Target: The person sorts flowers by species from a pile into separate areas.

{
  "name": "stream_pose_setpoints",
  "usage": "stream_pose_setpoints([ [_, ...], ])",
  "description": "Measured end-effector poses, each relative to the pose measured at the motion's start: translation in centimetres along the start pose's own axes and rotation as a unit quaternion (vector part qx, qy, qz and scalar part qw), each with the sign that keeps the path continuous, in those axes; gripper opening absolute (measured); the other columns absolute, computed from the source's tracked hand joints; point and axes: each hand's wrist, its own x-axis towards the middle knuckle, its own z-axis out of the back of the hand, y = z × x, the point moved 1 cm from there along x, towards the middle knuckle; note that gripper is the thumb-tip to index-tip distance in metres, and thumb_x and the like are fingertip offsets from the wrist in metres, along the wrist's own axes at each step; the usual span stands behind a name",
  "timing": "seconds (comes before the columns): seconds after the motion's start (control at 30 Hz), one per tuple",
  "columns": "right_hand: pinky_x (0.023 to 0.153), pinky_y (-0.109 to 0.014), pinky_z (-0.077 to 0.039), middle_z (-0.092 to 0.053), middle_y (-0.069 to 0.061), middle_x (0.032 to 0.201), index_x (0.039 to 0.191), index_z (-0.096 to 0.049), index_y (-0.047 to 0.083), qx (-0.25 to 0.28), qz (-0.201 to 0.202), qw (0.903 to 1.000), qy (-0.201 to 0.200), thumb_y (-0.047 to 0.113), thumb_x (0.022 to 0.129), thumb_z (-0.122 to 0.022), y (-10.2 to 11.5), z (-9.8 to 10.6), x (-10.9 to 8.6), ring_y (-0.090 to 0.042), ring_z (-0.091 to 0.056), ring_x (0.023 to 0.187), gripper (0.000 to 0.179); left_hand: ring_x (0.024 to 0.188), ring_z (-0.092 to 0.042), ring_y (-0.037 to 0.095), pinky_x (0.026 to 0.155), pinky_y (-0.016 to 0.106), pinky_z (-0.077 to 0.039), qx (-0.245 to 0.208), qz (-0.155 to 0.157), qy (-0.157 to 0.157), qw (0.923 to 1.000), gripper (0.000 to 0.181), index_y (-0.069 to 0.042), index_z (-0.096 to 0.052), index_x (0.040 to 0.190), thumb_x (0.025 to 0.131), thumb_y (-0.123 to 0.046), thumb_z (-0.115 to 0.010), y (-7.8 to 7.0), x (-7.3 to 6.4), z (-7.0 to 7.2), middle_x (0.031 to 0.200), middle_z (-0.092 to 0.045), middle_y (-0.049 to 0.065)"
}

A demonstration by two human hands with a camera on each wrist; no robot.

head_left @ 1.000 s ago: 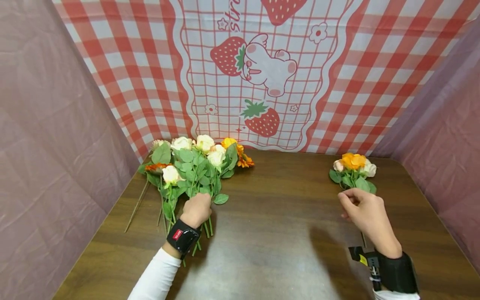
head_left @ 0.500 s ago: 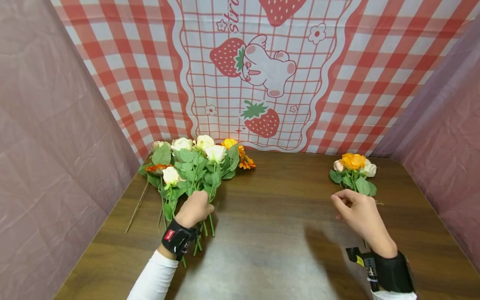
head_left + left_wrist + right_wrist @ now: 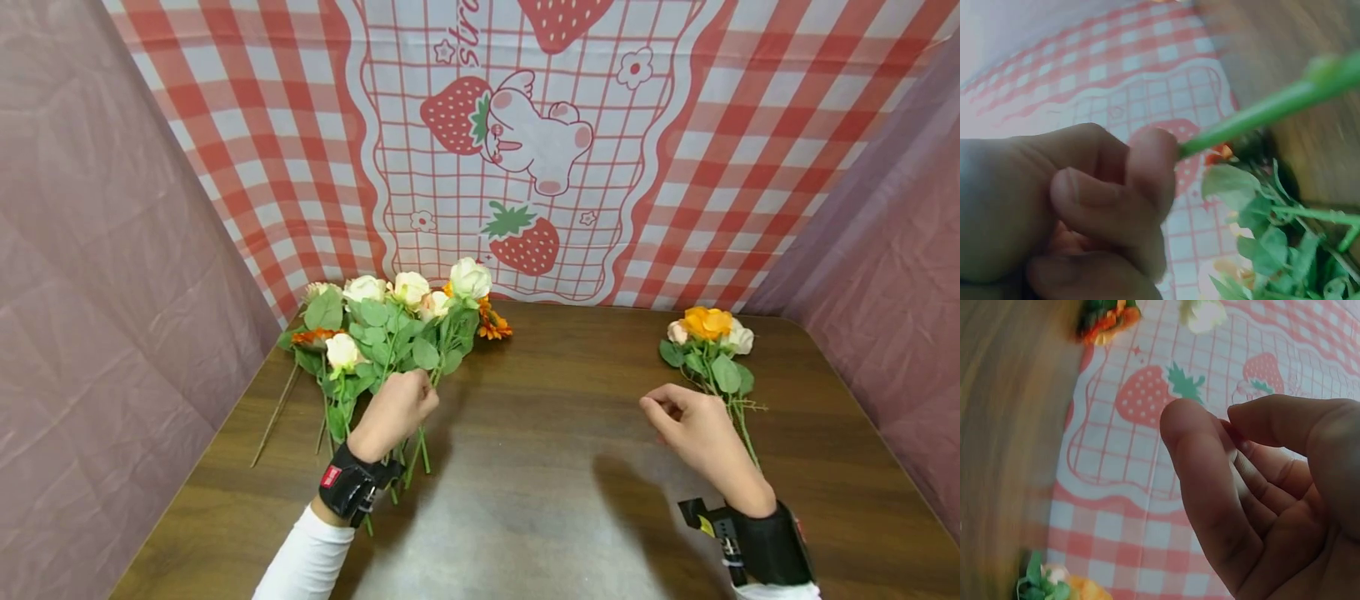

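Note:
My left hand (image 3: 396, 412) pinches the green stem (image 3: 1260, 119) of a white rose (image 3: 471, 279), whose bloom stands above the left pile of flowers. In the left wrist view the stem runs from the fingertips up to the right. Beneath and beside that hand lie several cream roses (image 3: 364, 288) with leafy stems, and orange flowers (image 3: 492, 321) show at the pile's right end. My right hand (image 3: 699, 433) hovers over the table with fingers loosely bent and nothing between them. Just behind it lies a small bunch with an orange flower (image 3: 707, 322) and a white rose (image 3: 739, 337).
The brown wooden table (image 3: 540, 467) spreads between the two groups of flowers. A red-checked strawberry cloth (image 3: 517, 150) hangs along the back, with pinkish curtains (image 3: 135, 292) at both sides. One bare stem (image 3: 273, 412) lies at the pile's left.
The left hand has lifted the white rose out of the pile, its bloom rising up and to the right. The right hand has drifted left, away from the small bunch, uncovering its stems.

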Motion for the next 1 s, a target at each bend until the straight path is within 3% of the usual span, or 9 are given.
stream_pose_setpoints([
  [0.17,0.04,-0.026,-0.042,-0.056,0.004,0.058,0.085,-0.066,0.013,0.032,0.02,0.9987,0.035,0.011,0.086,-0.062,1.5,-1.7,0.1,-0.003,-0.047,0.046,0.004,0.044,-0.041,0.006,0.041,0.024,-0.039,-0.052,-0.016,0.0,0.9985,0.007,-0.008,-0.058,0.077,0.081,-0.005,-0.055,-1.5,-0.2,0.3,0.056,-0.051,-0.003],
  [0.3,0.042,-0.026,-0.046,-0.057,0.006,0.061,0.087,-0.065,0.017,0.082,0.015,0.9924,0.091,0.013,0.087,-0.062,3.8,-3.6,-0.3,-0.002,-0.051,0.048,0.006,0.048,-0.05,0.006,0.039,0.024,-0.043,-0.133,-0.053,0.003,0.9897,0.005,-0.006,-0.06,0.084,0.087,-0.007,-0.055,-3.2,-0.5,0.4,0.061,-0.06,-0.002],
  [0.43,0.047,-0.027,-0.05,-0.063,0.006,0.069,0.093,-0.065,0.02,0.146,0.035,0.9813,0.12,0.018,0.089,-0.061,6.5,-5.9,-0.9,-0.003,-0.055,0.057,0.006,0.054,-0.056,0.007,0.036,0.024,-0.043,-0.208,-0.101,0.002,0.9728,0.005,-0.007,-0.06,0.084,0.088,-0.007,-0.057,-5.0,-1.1,0.3,0.065,-0.066,0.002],
  [0.57,0.055,-0.03,-0.054,-0.068,0.001,0.084,0.106,-0.063,0.016,0.224,0.054,0.9641,0.133,0.021,0.09,-0.059,8.8,-7.7,-1.7,-0.006,-0.059,0.068,0.017,0.05,-0.054,0.005,0.037,0.021,-0.043,-0.267,-0.14,0.014,0.9533,0.007,-0.007,-0.059,0.082,0.089,-0.006,-0.057,-7.0,-1.8,0.0,0.063,-0.066,0.003],
  [0.7,0.053,-0.032,-0.054,-0.069,-0.007,0.085,0.109,-0.062,0.009,0.301,0.066,0.9432,0.125,0.01,0.089,-0.058,10.5,-8.3,-2.5,-0.011,-0.061,0.068,0.02,0.048,-0.051,0.006,0.04,0.02,-0.045,-0.328,-0.163,0.051,0.9289,0.008,-0.003,-0.058,0.082,0.089,-0.001,-0.055,-9.2,-2.5,0.2,0.062,-0.066,0.009],
  [0.8,0.048,-0.032,-0.052,-0.068,-0.013,0.079,0.101,-0.063,0.005,0.345,0.078,0.9286,0.114,-0.001,0.087,-0.058,11.8,-7.7,-2.6,-0.014,-0.06,0.061,0.016,0.048,-0.051,0.007,0.04,0.021,-0.044,-0.352,-0.174,0.07,0.9169,0.007,-0.002,-0.059,0.084,0.088,0.002,-0.055,-10.1,-2.9,0.3,0.063,-0.066,0.013],
  [0.9,0.044,-0.031,-0.052,-0.066,-0.017,0.073,0.094,-0.063,0.0,0.361,0.083,0.9227,0.107,-0.006,0.084,-0.058,12.8,-6.7,-2.4,-0.014,-0.059,0.056,0.013,0.049,-0.051,0.004,0.038,0.02,-0.041,-0.34,-0.184,0.072,0.9195,0.005,0.0,-0.059,0.09,0.088,0.002,-0.055,-9.8,-2.8,-0.6,0.063,-0.066,0.012],
  [1.0,0.045,-0.033,-0.053,-0.067,-0.017,0.071,0.094,-0.063,0.0,0.344,0.066,0.9311,0.1,-0.006,0.083,-0.06,13.0,-5.6,-2.1,-0.012,-0.06,0.056,0.012,0.048,-0.047,0.0,0.038,0.019,-0.036,-0.307,-0.171,0.063,0.9341,0.012,-0.004,-0.06,0.1,0.09,-0.004,-0.055,-8.9,-2.5,-1.4,0.061,-0.064,0.005],
])
